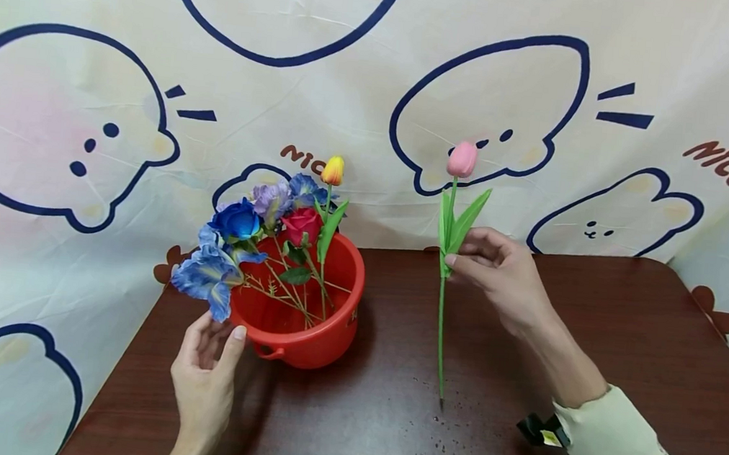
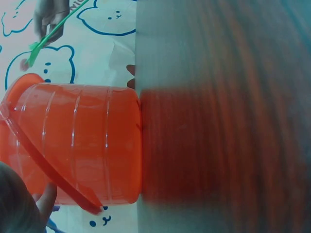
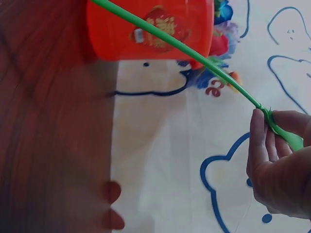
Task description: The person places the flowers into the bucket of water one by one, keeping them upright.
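My right hand (image 1: 497, 272) pinches the stem of a pink artificial tulip (image 1: 462, 159) among its green leaves. The flower stands upright above the table, bloom up and stem end down. In the right wrist view the green stem (image 3: 180, 46) crosses in front of the bucket. My left hand (image 1: 205, 369) rests against the near left side of a red plastic bucket (image 1: 311, 346), thumb tip at the rim and fingers loosely bent beside it. Inside the bucket lean blue irises (image 1: 207, 275), a blue rose (image 1: 236, 219), a red rose (image 1: 302, 226) and a yellow-orange tulip (image 1: 333, 171).
The bucket stands on a dark brown wooden table (image 1: 373, 430), its red handle (image 2: 53, 170) hanging down one side. Small dark specks (image 1: 444, 430) lie scattered near the table's front. Behind the table hangs a pale cloth (image 1: 336, 109) printed with cartoon outlines.
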A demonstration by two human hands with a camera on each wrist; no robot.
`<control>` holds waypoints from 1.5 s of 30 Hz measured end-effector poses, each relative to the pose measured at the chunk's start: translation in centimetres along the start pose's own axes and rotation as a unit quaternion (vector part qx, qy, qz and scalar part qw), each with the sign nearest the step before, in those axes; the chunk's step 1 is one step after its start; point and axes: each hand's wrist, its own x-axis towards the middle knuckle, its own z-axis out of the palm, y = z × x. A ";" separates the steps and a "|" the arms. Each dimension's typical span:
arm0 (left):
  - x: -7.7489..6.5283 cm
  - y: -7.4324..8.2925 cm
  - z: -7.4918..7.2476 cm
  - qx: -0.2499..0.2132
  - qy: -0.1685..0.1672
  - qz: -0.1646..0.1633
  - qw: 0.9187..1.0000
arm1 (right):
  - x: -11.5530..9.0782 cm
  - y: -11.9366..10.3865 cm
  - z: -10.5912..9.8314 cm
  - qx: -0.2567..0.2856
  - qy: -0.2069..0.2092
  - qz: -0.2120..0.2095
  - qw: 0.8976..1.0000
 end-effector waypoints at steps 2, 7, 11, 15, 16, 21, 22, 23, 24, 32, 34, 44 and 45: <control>0.0 0.0 0.0 0.001 -0.002 0.002 1.000 | 0.2 -0.4 0.5 0.007 0.003 -0.006 1.000; 0.0 0.0 0.1 0.000 0.000 0.003 1.000 | 0.6 -1.8 1.8 0.028 0.014 -0.036 0.999; 0.1 0.0 0.0 -0.004 0.002 0.001 1.000 | 0.8 -2.9 2.9 0.052 0.025 -0.065 0.996; 0.1 0.0 0.0 -0.002 0.001 -0.001 1.000 | 1.1 -3.8 4.0 0.074 0.040 -0.090 0.992; 0.1 0.0 0.0 0.001 0.001 -0.003 1.000 | 1.2 -4.0 4.3 0.080 0.043 -0.095 0.991; 0.0 0.0 0.1 0.001 -0.001 -0.008 1.000 | 1.6 -4.8 5.6 0.093 0.049 -0.116 0.988; 0.0 0.0 0.1 0.002 -0.002 -0.009 1.000 | 1.7 -5.0 5.7 0.094 0.049 -0.120 0.987; 0.0 0.0 0.1 0.002 -0.003 -0.010 1.000 | 1.8 -5.2 5.9 0.096 0.050 -0.124 0.986; 0.0 0.0 0.1 0.001 -0.003 -0.010 1.000 | 1.9 -5.4 6.1 0.098 0.051 -0.127 0.986; 0.1 0.0 0.0 -0.007 0.000 -0.008 1.000 | 3.2 -6.3 8.0 0.110 0.052 -0.144 0.982; 0.0 0.0 -0.1 -0.012 0.001 -0.007 1.000 | 3.6 -6.3 8.6 0.115 0.053 -0.148 0.981; 0.1 0.1 0.0 0.000 0.006 -0.005 1.000 | 5.2 -6.4 10.6 0.119 0.058 -0.158 0.978; 0.1 0.1 0.0 0.003 0.005 -0.005 1.000 | 5.3 -6.5 10.7 0.118 0.058 -0.161 0.978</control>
